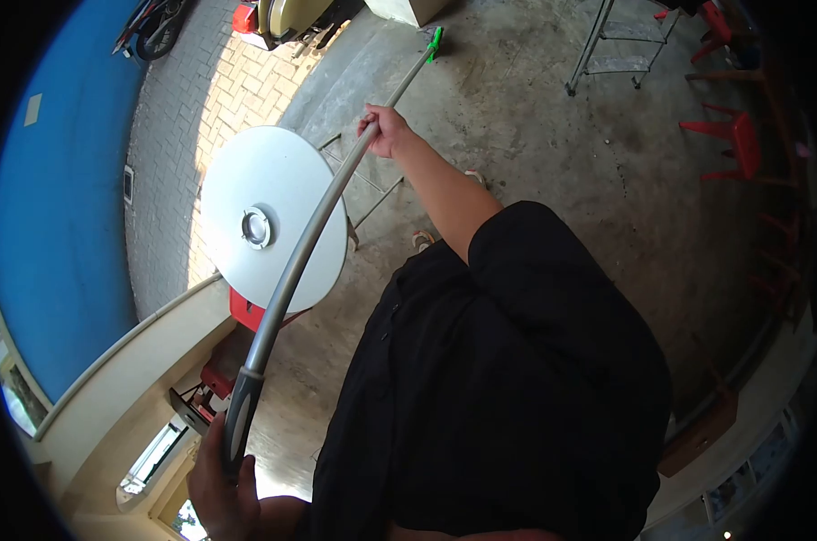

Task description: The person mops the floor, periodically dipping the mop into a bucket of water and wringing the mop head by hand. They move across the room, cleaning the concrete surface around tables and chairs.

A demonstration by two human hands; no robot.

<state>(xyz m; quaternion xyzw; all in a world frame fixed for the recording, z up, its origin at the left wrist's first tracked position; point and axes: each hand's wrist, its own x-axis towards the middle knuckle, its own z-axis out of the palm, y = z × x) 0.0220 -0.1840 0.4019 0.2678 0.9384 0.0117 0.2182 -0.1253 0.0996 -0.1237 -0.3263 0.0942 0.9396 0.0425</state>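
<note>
A long-handled broom (pixel 309 239) with a grey metal pole slants across the view. Its small green head (pixel 436 43) rests on the concrete floor at the top; its bristles are too small to make out. My right hand (pixel 386 131) is closed round the pole's lower part, arm stretched forward. At bottom left, my left hand (pixel 224 491) grips the dark grey handle end, thumb and fingers on either side. Beneath the pole stands a round white table (pixel 237 171) with an ashtray (pixel 256 227) on it.
A red chair (pixel 246 309) is tucked by the table. Motorbikes (pixel 287 20) stand outside on paving. A metal step ladder (pixel 620 54) and red chairs (pixel 738 144) are at right. A low wall (pixel 147 347) runs along the left. My feet are partly visible.
</note>
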